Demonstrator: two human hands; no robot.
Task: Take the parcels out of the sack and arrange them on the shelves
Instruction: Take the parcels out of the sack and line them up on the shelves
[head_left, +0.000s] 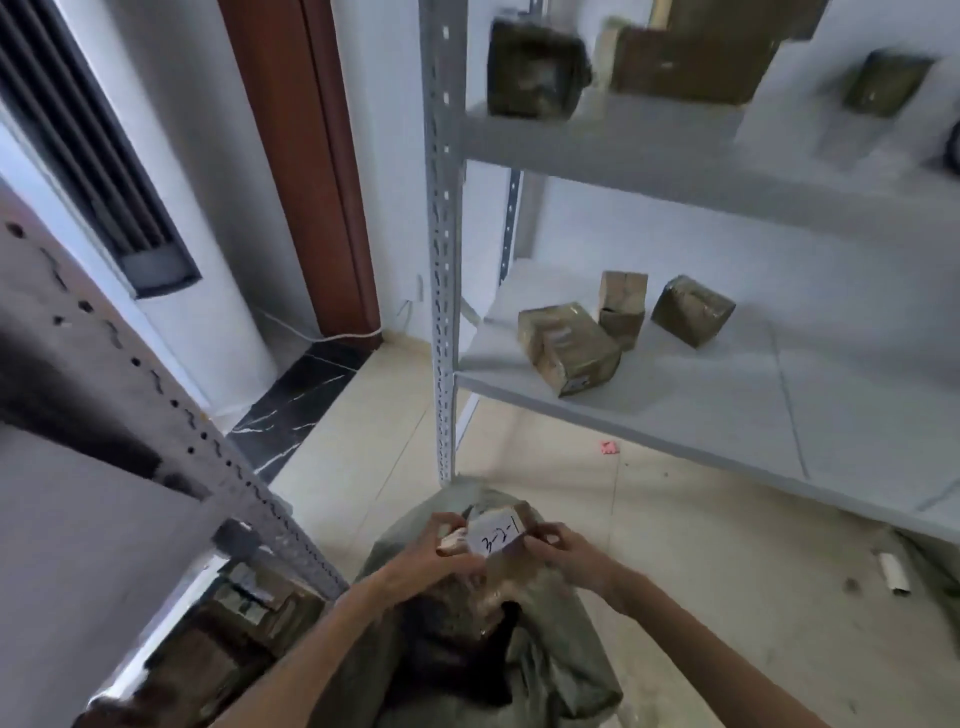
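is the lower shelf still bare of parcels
No, three brown parcels already sit on the lower shelf, near its left end.

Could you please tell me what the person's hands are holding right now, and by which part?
Both hands, left hand and right hand, grip a labelled parcel by its opposite sides, above the sack.

the sack (545, 649) stands on the floor (701, 545) in front of the shelving unit (444, 260). both hands hold a labelled parcel (501, 538) above the sack's mouth, left hand (441, 551) on its left, right hand (566, 553) on its right. three parcels (569, 348) sit on the lower shelf (727, 410), more parcels on the upper shelf (649, 145). another rack (156, 395) stands to the left.
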